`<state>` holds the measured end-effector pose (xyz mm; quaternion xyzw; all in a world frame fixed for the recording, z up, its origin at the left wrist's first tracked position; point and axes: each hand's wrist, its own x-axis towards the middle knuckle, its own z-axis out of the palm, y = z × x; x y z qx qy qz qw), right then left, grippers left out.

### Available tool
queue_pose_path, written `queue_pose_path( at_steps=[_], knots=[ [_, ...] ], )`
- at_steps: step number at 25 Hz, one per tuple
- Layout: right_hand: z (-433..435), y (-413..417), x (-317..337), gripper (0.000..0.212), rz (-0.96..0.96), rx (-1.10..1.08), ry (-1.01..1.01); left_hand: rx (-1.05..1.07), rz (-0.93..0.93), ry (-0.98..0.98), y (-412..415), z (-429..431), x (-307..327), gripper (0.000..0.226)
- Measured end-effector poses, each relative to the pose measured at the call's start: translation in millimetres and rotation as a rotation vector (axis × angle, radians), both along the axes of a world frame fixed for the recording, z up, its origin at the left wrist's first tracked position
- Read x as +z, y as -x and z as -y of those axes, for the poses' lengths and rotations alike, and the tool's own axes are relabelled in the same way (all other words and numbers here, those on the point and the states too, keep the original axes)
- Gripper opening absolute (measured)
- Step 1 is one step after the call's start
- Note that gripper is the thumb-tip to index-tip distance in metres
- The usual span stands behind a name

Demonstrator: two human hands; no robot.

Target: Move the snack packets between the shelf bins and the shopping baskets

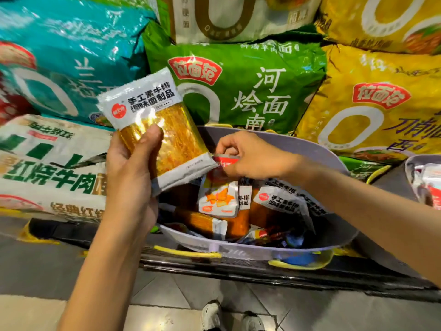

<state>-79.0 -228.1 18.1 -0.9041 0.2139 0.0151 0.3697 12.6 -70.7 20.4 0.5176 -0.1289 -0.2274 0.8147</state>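
The packet [157, 125] in the left hand [130, 168] has white ends with black lettering, a round red logo and a golden-orange middle. The small packet [218, 197] at the right hand's [248, 156] fingertips is white with a red top and orange stars. Below both hands, a pale lilac basket [238, 250] with yellow handles [188, 254]. Beyond them, a green bag [262, 68] and a yellow bag [381, 103].

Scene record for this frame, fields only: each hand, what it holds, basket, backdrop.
left hand: grips long orange snack packet with white ends, raised over the basket's left side
right hand: pinches the red top edge of small white-and-orange packet in the basket
basket: pale grey plastic shopping basket, yellow handles, holds several more packets
backdrop: large green noodle bag, large yellow bag, large teal bag
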Motion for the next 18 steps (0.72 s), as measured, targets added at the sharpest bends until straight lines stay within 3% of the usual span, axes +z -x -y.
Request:
queue_pose_path(
  at_steps=[2, 5, 8, 11, 14, 18],
  knots=[
    [-0.4, -5.2, -11.7, 0.011, 0.008, 0.095, 0.336, -0.002, 0.015, -0.003, 0.6, 0.2, 0.6, 0.03],
    [-2.4, -0.6, -13.8, 0.038, 0.013, 0.069, 0.575, -0.009, 0.013, 0.002, 0.7, 0.1, 0.3, 0.037],
    [-4.1, 12.4, -5.1, 0.048, 0.105, 0.105, 0.568, -0.017, 0.02, -0.008, 0.1, -0.4, -0.7, 0.034],
    [-3.8, 35.4, 9.2, 0.041, 0.184, 0.142, 0.369, -0.014, 0.011, -0.021, 0.6, -0.6, -0.5, 0.03],
    [-11.9, 55.7, 15.5, 0.02, -0.047, 0.206, 0.139, 0.003, 0.03, -0.042, 0.7, 0.2, -1.3, 0.027],
    [-15.4, 59.0, -6.5, 0.018, -0.448, 0.569, 0.498, 0.013, 0.056, -0.043, 0.9, 2.0, -3.4, 0.02]
  ],
)
